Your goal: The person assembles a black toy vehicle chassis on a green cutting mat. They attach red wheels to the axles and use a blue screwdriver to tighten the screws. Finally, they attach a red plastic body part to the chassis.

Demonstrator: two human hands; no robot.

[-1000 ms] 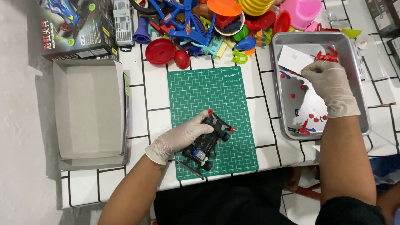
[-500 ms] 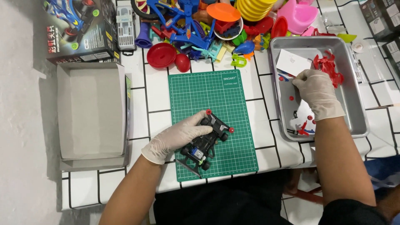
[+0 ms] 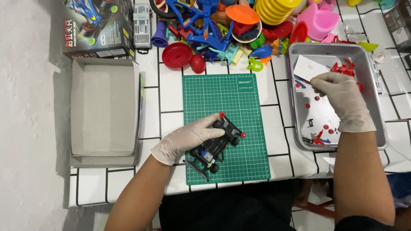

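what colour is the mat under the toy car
Green with a pale grid, clear in the head view: cutting mat, toy car.

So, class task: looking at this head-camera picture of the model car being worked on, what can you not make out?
- Whether the right hand pinches a part: its fingertips hide it, over the metal tray.
- The model car on the green cutting mat: partly covered by the left hand.
- The small red parts in the tray: too small to identify.
- The pile of plastic toys: cut off by the top edge.

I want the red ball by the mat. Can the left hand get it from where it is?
Probably yes, but not right away. The left hand is holding the black toy car on the green mat. Nothing blocks the path up to the red ball.
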